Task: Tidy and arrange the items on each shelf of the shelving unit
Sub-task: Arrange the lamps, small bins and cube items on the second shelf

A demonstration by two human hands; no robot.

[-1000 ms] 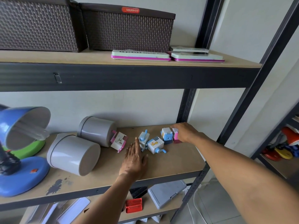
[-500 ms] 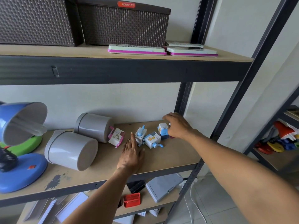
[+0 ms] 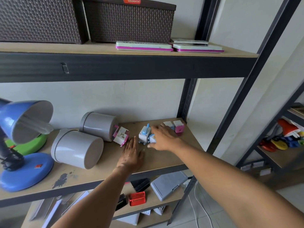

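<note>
1. The middle shelf (image 3: 164, 159) of the dark metal shelving unit (image 3: 230, 102) carries a cluster of small boxy sharpeners toward its right end.
2. The left hand (image 3: 131, 155) lies flat on the shelf board, palm down, fingers straight and close together, fingertips just short of the pink-and-white sharpener (image 3: 121, 135).
3. The right hand (image 3: 162, 137) reaches in from the right and sits over a blue-and-white sharpener (image 3: 152, 138); its fingers are curled over it and the thumb is low at the near side, but whether they actually clamp it I cannot tell.
4. Just left of that hand stands a white sharpener with a blue crank (image 3: 144, 133), touching the one under the hand.
5. Farther right, toward the back corner, a pink sharpener (image 3: 179, 127) stands beside a white-topped one (image 3: 168, 124) that is partly hidden by the fingers.
6. Two grey cylindrical tubs lie on their sides to the left: the far tub (image 3: 98, 125) touches the pink-and-white sharpener, the near tub (image 3: 77, 148) lies left of the left hand.
7. A blue desk lamp (image 3: 24, 142) stands at the left end, with a green object (image 3: 28, 144) behind it.
8. On the top shelf sit two brown woven baskets (image 3: 130, 22) and flat pink-edged cases (image 3: 144, 46).
</note>
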